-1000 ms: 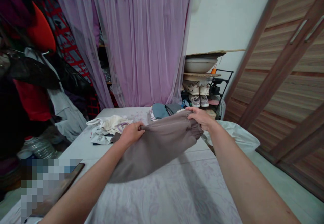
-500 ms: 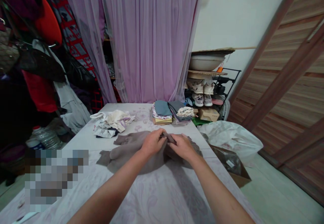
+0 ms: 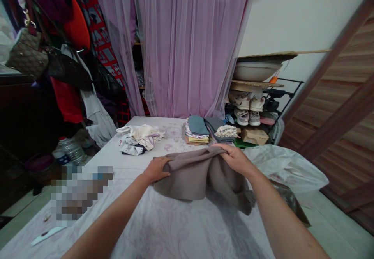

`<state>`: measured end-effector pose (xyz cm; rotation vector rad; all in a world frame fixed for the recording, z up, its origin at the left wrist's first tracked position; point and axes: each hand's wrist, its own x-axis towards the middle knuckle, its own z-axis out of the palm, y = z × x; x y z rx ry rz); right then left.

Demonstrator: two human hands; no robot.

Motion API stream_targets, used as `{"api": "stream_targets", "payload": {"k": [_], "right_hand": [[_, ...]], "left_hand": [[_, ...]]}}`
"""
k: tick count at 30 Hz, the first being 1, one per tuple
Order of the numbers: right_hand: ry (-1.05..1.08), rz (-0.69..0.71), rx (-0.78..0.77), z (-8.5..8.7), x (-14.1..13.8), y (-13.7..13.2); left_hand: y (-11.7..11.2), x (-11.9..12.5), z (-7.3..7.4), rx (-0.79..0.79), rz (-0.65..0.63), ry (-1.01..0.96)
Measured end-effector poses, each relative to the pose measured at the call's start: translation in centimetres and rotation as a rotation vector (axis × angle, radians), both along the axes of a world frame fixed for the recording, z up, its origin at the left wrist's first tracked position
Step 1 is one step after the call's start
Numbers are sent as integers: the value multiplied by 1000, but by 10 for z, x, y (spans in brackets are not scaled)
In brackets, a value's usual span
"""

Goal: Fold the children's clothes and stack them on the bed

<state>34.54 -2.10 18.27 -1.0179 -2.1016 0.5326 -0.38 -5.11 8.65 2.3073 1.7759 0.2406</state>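
Both grips clamped: left hand [image 3: 157, 170] on the left end of the grey-brown soft-fabric garment [image 3: 187, 179], right hand [image 3: 235, 160] on its upper edge. Garment hangs slack between them over the white floral-covered bench [image 3: 163, 231]; can't tell if the lower edge touches.

Risks: uneven tension could set creases or a skewed fold; loose fabric at lower right could tuck under. A far swing could clip the blue-topped folded cloth stack [image 3: 197, 126] or the cream ruffled cloth bundle [image 3: 226, 131], both just beyond.

Text: none readable. Brown monogram-patterned handbag [image 3: 27, 54]: letters too small. Tan cardboard box [image 3: 255, 136]: marks illegible.
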Motion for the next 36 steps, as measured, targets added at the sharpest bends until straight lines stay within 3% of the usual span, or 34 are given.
{"api": "stream_targets", "payload": {"k": [4, 7, 11, 13, 15, 16, 18, 22, 25, 27, 30, 33, 36], "right_hand": [[-122, 20, 19, 0, 14, 8], [-288, -63, 68, -2, 26, 19], [-442, -330, 317, 8, 38, 32], [-446, -406, 487, 14, 39, 32], [-459, -413, 601, 10, 35, 24], [-483, -389, 625, 1, 31, 18], [-554, -286, 609, -28, 21, 0], [-638, -22, 407, -108, 8, -42], [-618, -20, 234, -140, 10, -64], [-568, -64, 169, -142, 15, -67], [-416, -211, 214, -123, 20, -54], [-214, -450, 352, -97, 22, -24], [-122, -623, 330, -78, 24, 12]], "left_hand": [[-1, -4, -6, -35, 39, 18], [5, -6, 1, 2, 70, 51], [25, -6, 40, 155, 207, 65], [34, -10, 62, 373, 282, 55], [37, -17, 72, 567, 307, 55], [34, -23, 71, 615, 302, 67], [21, -35, 54, 585, 263, 114], [-23, -64, -2, 369, 174, 168], [-49, -87, -24, 250, 193, 85], [-57, -100, -25, 159, 211, -3], [-56, -113, -17, 25, 337, -146], [-46, -114, -12, 47, 527, -213], [-34, -104, -17, 81, 579, -193]]}}
